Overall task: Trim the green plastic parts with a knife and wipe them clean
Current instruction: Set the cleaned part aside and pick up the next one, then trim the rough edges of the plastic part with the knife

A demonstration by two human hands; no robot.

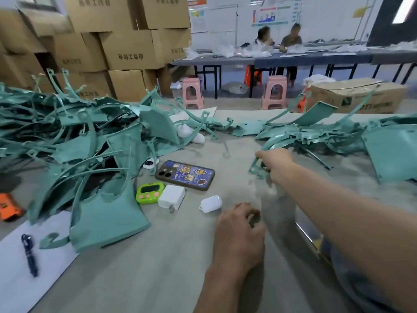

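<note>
A big heap of green plastic parts [74, 141] covers the left of the grey table [171, 263]. A second pile of green parts [316, 134] lies at the back right. My right hand [276, 162] reaches forward and grips one curved green part [256, 169] at the near edge of that pile. My left hand [239, 231] rests on the table in the near middle, fingers curled around a small dark thing that I cannot identify. An orange tool [8, 206], perhaps the knife, lies at the far left edge.
A phone [185, 175], a green timer [150, 192], a white charger [171, 197] and a white earbud case [211, 203] lie mid-table. A pen [30, 255] sits on white paper [15, 281] near left. Cardboard boxes [126, 48], pink stools [191, 91] and two seated people [279, 37] are beyond.
</note>
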